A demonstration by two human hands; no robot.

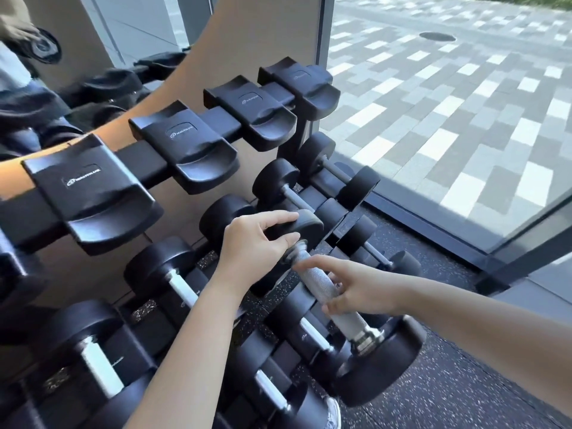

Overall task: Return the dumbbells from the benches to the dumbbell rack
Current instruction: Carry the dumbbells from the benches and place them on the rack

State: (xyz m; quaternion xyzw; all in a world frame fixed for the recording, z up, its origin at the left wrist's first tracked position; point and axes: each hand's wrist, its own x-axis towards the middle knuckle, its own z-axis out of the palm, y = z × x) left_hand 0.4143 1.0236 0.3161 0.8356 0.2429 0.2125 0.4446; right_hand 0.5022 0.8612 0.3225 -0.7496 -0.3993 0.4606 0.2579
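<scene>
One dumbbell (322, 287) in play: black rubber heads, knurled steel handle. It sits tilted, far head up at the middle row of the dumbbell rack (145, 157), near head low and out in front of the lower row. Can't tell whether it rests on the rack anywhere. Two hands on it. Left hand (257, 243) grips the far head, fingers curved over the top, thumb against the inner face beside the collar. Right hand (359, 289) holds the handle around mid-length, thumb under, fingers over, index finger stretched along the bar toward the far collar; narrow grip, closed round the bar, looks light. Rack counts: top row has four black cradles (185, 150), all without a dumbbell, each with a small white logo. The middle-row dumbbells (161, 264) number five by rear heads, one of them partly hidden behind the left hand. The lower-row dumbbells (315, 335) number at least three by visible handles; the rest is blocked by the forearms. All racked ones have black round heads and pale or steel handles, and sizes grow toward the camera. A mirror (77, 97) behind the rack at left reflects the top row. A window (448, 103) at right shows grey and white paving outside. The floor (448, 382) is black speckled rubber. The toe of one shoe (334, 410) shows at the bottom edge.
</scene>
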